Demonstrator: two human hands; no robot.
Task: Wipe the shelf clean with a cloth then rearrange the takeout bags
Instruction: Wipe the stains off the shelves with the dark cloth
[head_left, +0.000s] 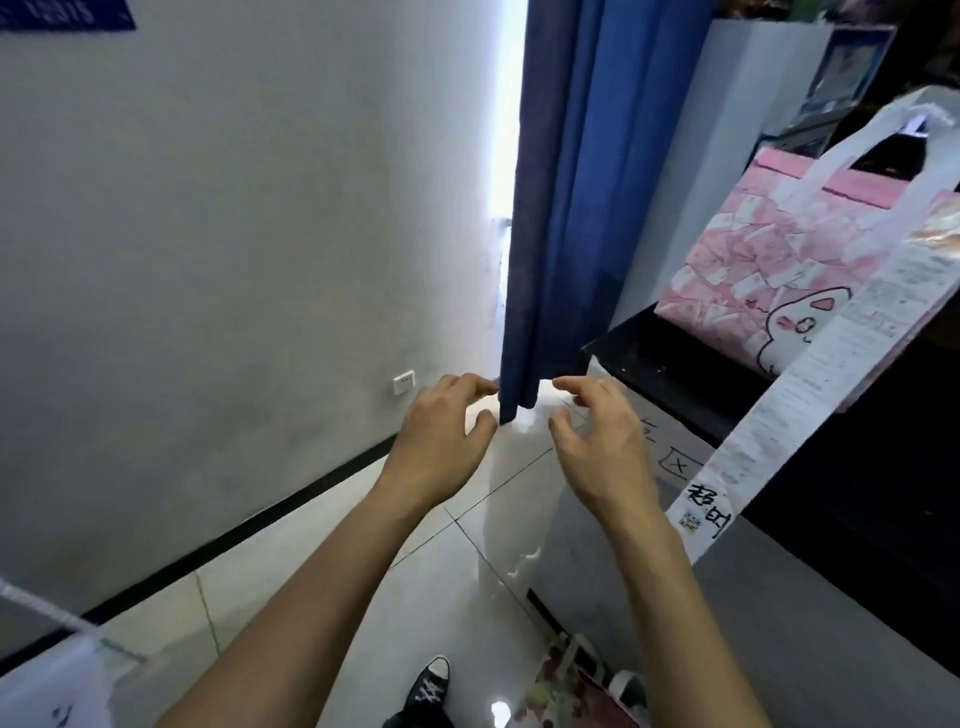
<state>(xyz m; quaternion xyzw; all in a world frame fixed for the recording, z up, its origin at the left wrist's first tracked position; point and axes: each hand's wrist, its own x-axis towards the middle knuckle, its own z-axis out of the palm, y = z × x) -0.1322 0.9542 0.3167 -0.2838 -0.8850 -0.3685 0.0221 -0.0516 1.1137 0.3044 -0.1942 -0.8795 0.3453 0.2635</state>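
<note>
A black shelf (670, 358) runs along the right side. On it stands a pink takeout bag (753, 260) with a cartoon animal print. A white plastic bag (909, 218) with a long printed receipt (779, 415) hangs in front of it at the far right. My left hand (441, 431) and my right hand (597, 436) are stretched out side by side over the floor, left of the shelf's end. Both hold nothing, with their fingers curled and apart. No cloth is in view.
A blue curtain (561, 208) hangs just beyond my hands beside a white wall (234, 260) with a socket (403, 383). Glossy floor tiles (363, 597) lie below. A flowered bag (566, 691) and black sneakers (431, 686) are at the bottom. Another white bag (62, 686) shows at the bottom left.
</note>
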